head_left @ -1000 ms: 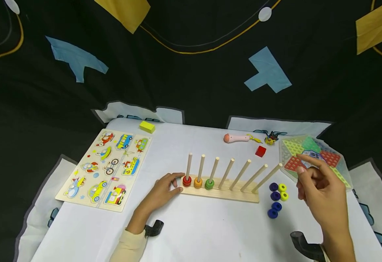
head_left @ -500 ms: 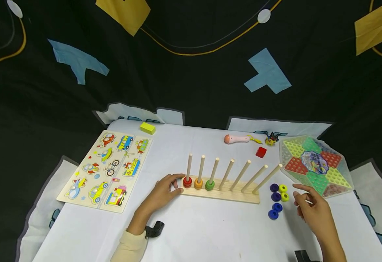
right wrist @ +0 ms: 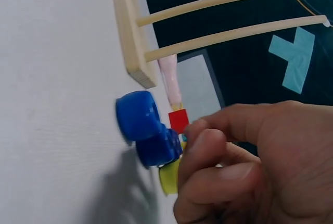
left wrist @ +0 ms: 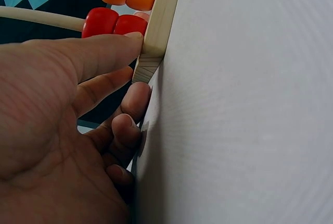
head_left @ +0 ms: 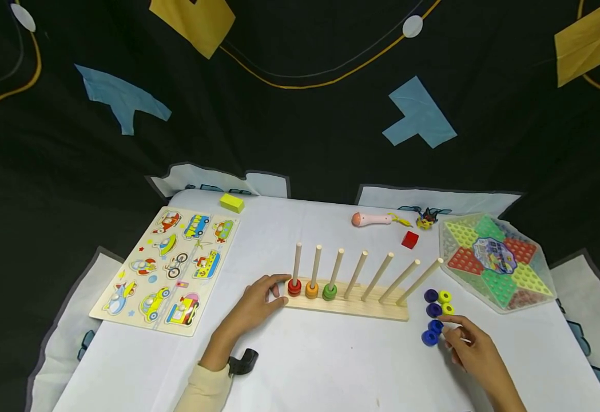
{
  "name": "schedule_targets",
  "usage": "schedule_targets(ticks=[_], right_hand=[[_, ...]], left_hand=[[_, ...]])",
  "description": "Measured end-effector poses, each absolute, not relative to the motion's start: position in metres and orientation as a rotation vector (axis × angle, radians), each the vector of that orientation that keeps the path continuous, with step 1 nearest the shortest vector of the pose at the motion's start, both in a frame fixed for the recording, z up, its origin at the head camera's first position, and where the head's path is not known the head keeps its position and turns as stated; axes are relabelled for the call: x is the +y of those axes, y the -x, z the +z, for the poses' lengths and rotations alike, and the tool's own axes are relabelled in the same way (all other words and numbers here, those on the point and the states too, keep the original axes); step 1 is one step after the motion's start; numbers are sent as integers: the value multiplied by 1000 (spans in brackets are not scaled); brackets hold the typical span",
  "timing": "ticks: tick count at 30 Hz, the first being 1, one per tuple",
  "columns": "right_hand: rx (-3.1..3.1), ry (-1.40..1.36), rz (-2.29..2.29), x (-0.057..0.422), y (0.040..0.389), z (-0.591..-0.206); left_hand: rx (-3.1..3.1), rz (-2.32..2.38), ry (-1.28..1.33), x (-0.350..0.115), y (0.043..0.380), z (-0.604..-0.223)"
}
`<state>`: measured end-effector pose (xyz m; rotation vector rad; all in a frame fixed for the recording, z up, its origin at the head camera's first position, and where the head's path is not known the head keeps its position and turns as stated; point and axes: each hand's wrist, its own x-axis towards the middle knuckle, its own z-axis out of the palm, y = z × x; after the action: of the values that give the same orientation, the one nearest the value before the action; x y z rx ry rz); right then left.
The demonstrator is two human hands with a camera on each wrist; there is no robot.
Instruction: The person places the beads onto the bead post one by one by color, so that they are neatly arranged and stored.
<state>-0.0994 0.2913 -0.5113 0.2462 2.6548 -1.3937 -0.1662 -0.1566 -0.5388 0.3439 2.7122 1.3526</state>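
A wooden peg stand point(head_left: 369, 307) with several upright pegs lies mid-table. Red beads point(head_left: 294, 288), orange beads point(head_left: 312, 290) and green beads point(head_left: 329, 292) sit at the bottoms of its first three pegs. My left hand point(head_left: 253, 303) holds the stand's left end between thumb and fingers; in the left wrist view the thumb lies by the red beads. To the right of the stand are blue beads point(head_left: 430, 337), dark purple beads point(head_left: 433, 310) and yellow beads point(head_left: 445, 296). My right hand point(head_left: 472, 346) is beside the blue beads, thumb and index finger apart; the wrist view shows no bead gripped.
A picture puzzle board point(head_left: 166, 269) lies at the left, with a yellow block point(head_left: 231, 202) behind it. Toward the back right are a pink toy microphone point(head_left: 372, 219), a small figure point(head_left: 426, 218) and a red cube point(head_left: 410, 240). A star-patterned game box point(head_left: 497, 263) lies farther right.
My right hand has come down and leftward from over the game box to the blue beads. The left hand stays at the stand's end.
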Motion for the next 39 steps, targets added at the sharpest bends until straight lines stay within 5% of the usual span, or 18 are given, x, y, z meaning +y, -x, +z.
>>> schedule_targets(ticks=[39], right_hand=[[2605, -157, -1294, 291, 107, -514]], left_hand=[[2720, 1348, -355, -157, 166, -541]])
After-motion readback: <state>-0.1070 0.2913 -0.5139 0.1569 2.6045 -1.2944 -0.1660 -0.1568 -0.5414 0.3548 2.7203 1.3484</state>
